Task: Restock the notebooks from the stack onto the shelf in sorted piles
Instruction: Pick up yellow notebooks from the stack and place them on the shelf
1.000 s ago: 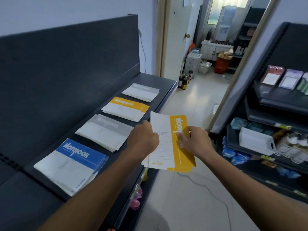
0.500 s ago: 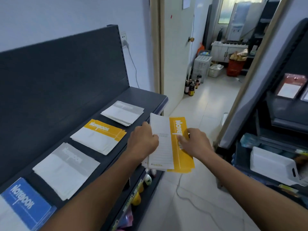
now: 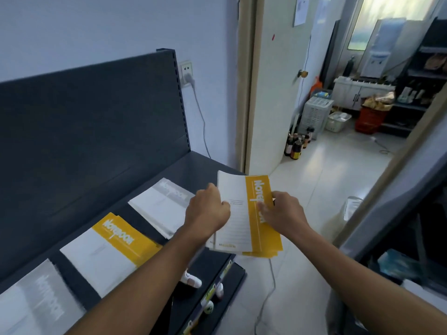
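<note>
I hold a small stack of notebooks [image 3: 244, 213], yellow-and-white cover on top, just past the front edge of the dark shelf [image 3: 200, 165]. My left hand [image 3: 208, 211] grips its left edge. My right hand [image 3: 283, 213] pinches its yellow right side, thumb on the cover. On the shelf lie three piles: a grey-and-white pile [image 3: 162, 204] nearest my left hand, a yellow-and-white pile [image 3: 108, 247] in the middle, and another grey-and-white pile [image 3: 33, 305] at the lower left.
The shelf's tall back panel [image 3: 84, 131] rises on the left. A lower shelf [image 3: 217, 291] holds small bottles. An open doorway [image 3: 338, 117] leads to a tiled floor. Another dark rack [image 3: 411, 250] stands at the right. A cable [image 3: 266, 298] runs along the floor.
The view has swung right along the shelf; the blue notebook pile has left the frame. Both hands keep the same hold on the stack, now nearer the far grey-and-white pile.
</note>
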Available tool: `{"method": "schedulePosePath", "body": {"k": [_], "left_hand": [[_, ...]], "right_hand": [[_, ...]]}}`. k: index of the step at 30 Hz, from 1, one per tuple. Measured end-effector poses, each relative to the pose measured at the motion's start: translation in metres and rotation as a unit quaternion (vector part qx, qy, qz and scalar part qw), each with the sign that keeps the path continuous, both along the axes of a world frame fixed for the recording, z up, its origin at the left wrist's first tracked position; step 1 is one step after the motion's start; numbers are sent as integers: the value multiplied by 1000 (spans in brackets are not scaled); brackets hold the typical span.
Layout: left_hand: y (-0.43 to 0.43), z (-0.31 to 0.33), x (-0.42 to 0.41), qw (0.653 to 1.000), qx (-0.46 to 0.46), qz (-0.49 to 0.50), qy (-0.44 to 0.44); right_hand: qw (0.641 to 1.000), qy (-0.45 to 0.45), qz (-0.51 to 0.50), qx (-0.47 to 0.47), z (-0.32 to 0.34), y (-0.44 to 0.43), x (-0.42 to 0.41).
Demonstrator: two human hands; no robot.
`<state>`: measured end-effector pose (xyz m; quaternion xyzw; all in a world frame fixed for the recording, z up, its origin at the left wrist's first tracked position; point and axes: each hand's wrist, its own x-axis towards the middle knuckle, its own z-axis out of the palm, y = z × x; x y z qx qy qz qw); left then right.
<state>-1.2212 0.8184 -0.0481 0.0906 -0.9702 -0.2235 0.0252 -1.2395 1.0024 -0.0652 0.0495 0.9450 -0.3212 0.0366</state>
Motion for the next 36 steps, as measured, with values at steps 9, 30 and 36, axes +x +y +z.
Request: {"method": "schedulePosePath", "body": {"k": [9,30,36], "left_hand": [[-22,-12,-85,998,4,61,-10],[-43,-47,-165,934,78,345,-46],[-38,-64,-179,916,82,389,-51]], "right_hand": [[999,-4,42,-19,-9,-27,-106],[946,-3,314,78,-35,-106,-280],[928,-4,360,95,-53,-118,-305]]}}
